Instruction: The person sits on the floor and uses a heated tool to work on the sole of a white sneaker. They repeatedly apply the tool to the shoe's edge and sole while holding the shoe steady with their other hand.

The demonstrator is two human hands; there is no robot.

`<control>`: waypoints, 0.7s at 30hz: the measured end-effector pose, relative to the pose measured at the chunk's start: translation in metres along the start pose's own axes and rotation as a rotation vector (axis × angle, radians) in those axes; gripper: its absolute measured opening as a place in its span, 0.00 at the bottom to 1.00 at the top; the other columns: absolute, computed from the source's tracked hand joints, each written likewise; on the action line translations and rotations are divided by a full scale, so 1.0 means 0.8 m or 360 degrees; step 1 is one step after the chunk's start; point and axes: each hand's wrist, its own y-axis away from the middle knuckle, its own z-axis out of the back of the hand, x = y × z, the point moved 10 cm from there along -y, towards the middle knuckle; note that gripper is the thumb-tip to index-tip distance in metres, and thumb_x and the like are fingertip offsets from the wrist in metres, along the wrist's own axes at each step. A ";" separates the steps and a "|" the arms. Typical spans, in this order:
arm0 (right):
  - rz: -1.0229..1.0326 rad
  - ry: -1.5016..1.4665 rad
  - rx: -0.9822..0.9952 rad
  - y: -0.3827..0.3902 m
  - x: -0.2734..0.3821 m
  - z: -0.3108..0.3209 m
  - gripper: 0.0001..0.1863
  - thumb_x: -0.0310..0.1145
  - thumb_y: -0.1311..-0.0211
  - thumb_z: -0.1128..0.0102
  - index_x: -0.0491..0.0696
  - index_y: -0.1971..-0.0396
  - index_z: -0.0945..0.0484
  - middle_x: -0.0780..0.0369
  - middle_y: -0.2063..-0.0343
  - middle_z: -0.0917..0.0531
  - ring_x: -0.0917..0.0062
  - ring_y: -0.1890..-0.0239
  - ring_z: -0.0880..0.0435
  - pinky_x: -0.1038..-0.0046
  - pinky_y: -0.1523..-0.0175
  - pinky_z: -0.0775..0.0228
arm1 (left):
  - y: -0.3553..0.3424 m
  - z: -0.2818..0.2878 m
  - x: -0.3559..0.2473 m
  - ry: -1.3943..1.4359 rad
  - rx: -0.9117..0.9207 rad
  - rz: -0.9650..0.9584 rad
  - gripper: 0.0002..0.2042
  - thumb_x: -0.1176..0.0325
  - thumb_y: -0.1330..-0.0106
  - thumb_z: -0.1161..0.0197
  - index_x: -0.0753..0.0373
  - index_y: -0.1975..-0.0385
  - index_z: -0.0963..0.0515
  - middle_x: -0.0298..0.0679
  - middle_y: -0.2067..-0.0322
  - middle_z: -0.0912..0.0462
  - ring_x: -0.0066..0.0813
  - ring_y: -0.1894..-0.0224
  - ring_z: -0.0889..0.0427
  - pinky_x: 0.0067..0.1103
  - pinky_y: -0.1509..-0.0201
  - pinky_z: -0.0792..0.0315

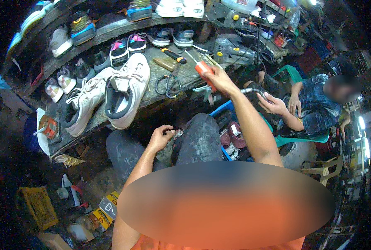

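My right hand is closing firmly around an orange-handled tool, holding it over the bench, its thin metal shaft pointing up and leftward. My fingers are covering part of the handle, and I cannot tell whether the tip is touching anything. My left hand is hovering near my knee with fingers curling; the gap between them is facing away, so I cannot tell whether it is holding anything.

A pair of white shoes is standing on the bench, left of the scissors. A blurred oval is hiding my lap's near side, and another is covering the head of a person sitting to my right. The top edge is cutting off some shelf shoes. Lettering is showing on a yellow box below, and a label is wrapping an orange tin.
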 end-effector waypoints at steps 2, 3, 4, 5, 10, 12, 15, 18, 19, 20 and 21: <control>-0.0013 -0.0528 0.0144 0.083 -0.010 -0.006 0.27 0.46 0.38 0.35 0.43 0.45 0.21 0.62 0.63 0.14 0.74 0.66 0.16 0.66 0.54 0.22 | -0.001 -0.013 0.005 0.0078 0.0098 0.0048 0.17 0.63 0.35 0.30 0.66 0.51 0.18 0.33 0.73 0.18 0.20 0.71 0.22 0.22 0.65 0.27; 0.0073 -0.0495 0.0038 0.113 -0.005 -0.004 0.27 0.44 0.40 0.32 0.43 0.45 0.21 0.62 0.62 0.14 0.74 0.63 0.16 0.68 0.51 0.23 | -0.002 -0.018 0.010 0.0090 0.0140 0.0118 0.16 0.64 0.34 0.31 0.67 0.51 0.18 0.33 0.73 0.18 0.20 0.71 0.22 0.22 0.65 0.27; 0.0278 -0.0511 -0.0034 0.141 0.010 -0.001 0.28 0.42 0.42 0.29 0.44 0.44 0.22 0.63 0.61 0.15 0.75 0.60 0.16 0.70 0.48 0.25 | -0.003 -0.017 0.002 0.0075 0.0108 0.0023 0.16 0.65 0.34 0.31 0.67 0.51 0.18 0.33 0.73 0.18 0.20 0.72 0.22 0.22 0.66 0.27; 0.0295 -0.0528 -0.0069 0.165 0.012 -0.003 0.29 0.41 0.44 0.27 0.44 0.43 0.22 0.62 0.59 0.16 0.74 0.57 0.18 0.71 0.45 0.27 | -0.004 -0.019 0.001 0.0038 0.0099 0.0009 0.16 0.65 0.34 0.31 0.67 0.51 0.18 0.33 0.73 0.18 0.20 0.72 0.22 0.22 0.66 0.27; 0.0345 -0.0133 -0.0102 0.248 0.038 -0.020 0.32 0.37 0.47 0.24 0.43 0.43 0.26 0.59 0.50 0.25 0.72 0.46 0.22 0.70 0.39 0.32 | -0.001 -0.025 0.011 0.0027 0.0102 0.0024 0.16 0.65 0.34 0.32 0.66 0.50 0.19 0.34 0.71 0.17 0.20 0.71 0.20 0.22 0.65 0.25; 0.0791 -0.0014 -0.0137 0.291 0.088 -0.039 0.32 0.36 0.48 0.24 0.44 0.45 0.30 0.57 0.50 0.25 0.71 0.48 0.22 0.69 0.42 0.29 | 0.001 -0.023 0.017 0.0024 0.0126 0.0000 0.16 0.65 0.34 0.32 0.66 0.50 0.19 0.35 0.71 0.17 0.20 0.71 0.20 0.22 0.65 0.25; 0.0518 -0.0601 0.0381 0.333 0.101 -0.123 0.34 0.35 0.48 0.24 0.47 0.45 0.35 0.56 0.56 0.21 0.72 0.52 0.20 0.68 0.45 0.28 | 0.010 -0.004 -0.016 -0.0063 -0.0015 -0.0464 0.14 0.66 0.34 0.31 0.64 0.51 0.18 0.34 0.70 0.16 0.18 0.73 0.20 0.19 0.68 0.25; 0.0373 -0.0859 0.0813 0.372 0.114 -0.199 0.34 0.36 0.46 0.25 0.48 0.44 0.37 0.57 0.59 0.18 0.74 0.53 0.20 0.67 0.44 0.29 | 0.010 0.010 0.002 0.0044 -0.0104 0.0050 0.13 0.67 0.31 0.33 0.65 0.50 0.19 0.35 0.68 0.15 0.18 0.72 0.19 0.17 0.68 0.24; 0.0351 -0.0918 0.0877 0.379 0.118 -0.213 0.37 0.36 0.45 0.25 0.48 0.39 0.38 0.57 0.57 0.18 0.74 0.51 0.20 0.67 0.43 0.29 | 0.015 0.019 -0.025 0.0264 -0.0156 -0.0117 0.13 0.68 0.31 0.33 0.66 0.51 0.19 0.35 0.68 0.15 0.18 0.71 0.19 0.17 0.68 0.24; 0.0349 -0.0960 0.0887 0.382 0.119 -0.219 0.42 0.41 0.47 0.24 0.47 0.35 0.38 0.57 0.50 0.20 0.65 0.46 0.20 0.63 0.41 0.28 | 0.022 0.028 -0.039 0.0386 -0.0244 -0.0056 0.12 0.69 0.30 0.34 0.66 0.51 0.19 0.35 0.68 0.15 0.19 0.71 0.19 0.17 0.68 0.24; 0.0489 -0.0924 0.0880 0.386 0.120 -0.211 0.43 0.38 0.45 0.25 0.47 0.34 0.40 0.55 0.48 0.21 0.69 0.48 0.19 0.65 0.41 0.27 | 0.029 0.041 -0.071 0.0568 -0.0240 -0.0195 0.11 0.70 0.30 0.34 0.66 0.51 0.19 0.36 0.67 0.15 0.19 0.71 0.19 0.16 0.67 0.24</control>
